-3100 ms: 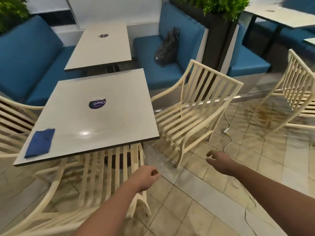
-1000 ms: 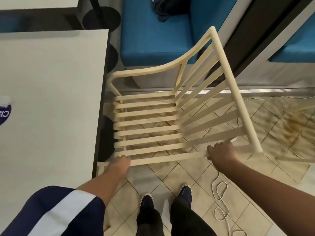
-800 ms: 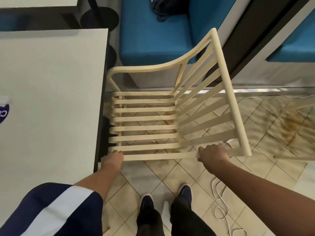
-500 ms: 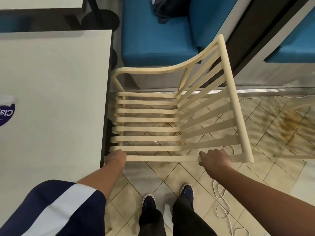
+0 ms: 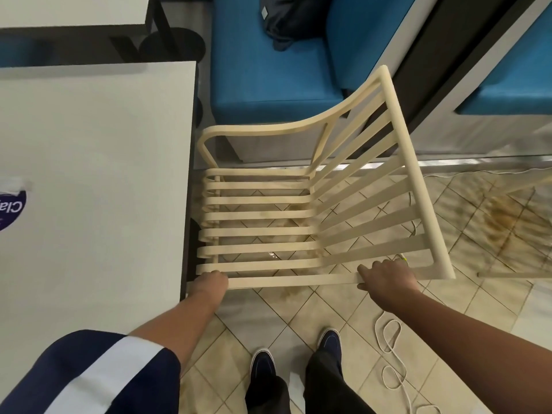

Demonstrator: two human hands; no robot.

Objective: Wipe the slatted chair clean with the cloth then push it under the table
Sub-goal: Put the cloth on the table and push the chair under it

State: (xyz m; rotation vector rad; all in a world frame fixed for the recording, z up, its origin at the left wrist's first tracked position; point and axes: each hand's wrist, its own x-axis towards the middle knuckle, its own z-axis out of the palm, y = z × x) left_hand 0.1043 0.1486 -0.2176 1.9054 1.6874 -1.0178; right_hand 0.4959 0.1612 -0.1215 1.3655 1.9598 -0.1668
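The cream slatted chair (image 5: 268,215) stands on the tiled floor right of the white table (image 5: 98,162), its seat front at the table's edge and its backrest leaning right. My left hand (image 5: 209,283) grips the near armrest at its front end, by the table's edge. My right hand (image 5: 385,279) grips the same armrest further right, close to the backrest. The cloth is out of view.
A blue bench seat (image 5: 268,70) with a dark bag (image 5: 292,19) stands beyond the chair. A white cable (image 5: 391,351) loops over the tiles by my right foot. Another cream chair (image 5: 516,186) shows at the right edge. A second table (image 5: 74,10) stands at the top left.
Three seconds ago both hands were empty in front of the tables. Since gripping the armrest, they have slid the chair left, so its seat front now meets the table's edge.
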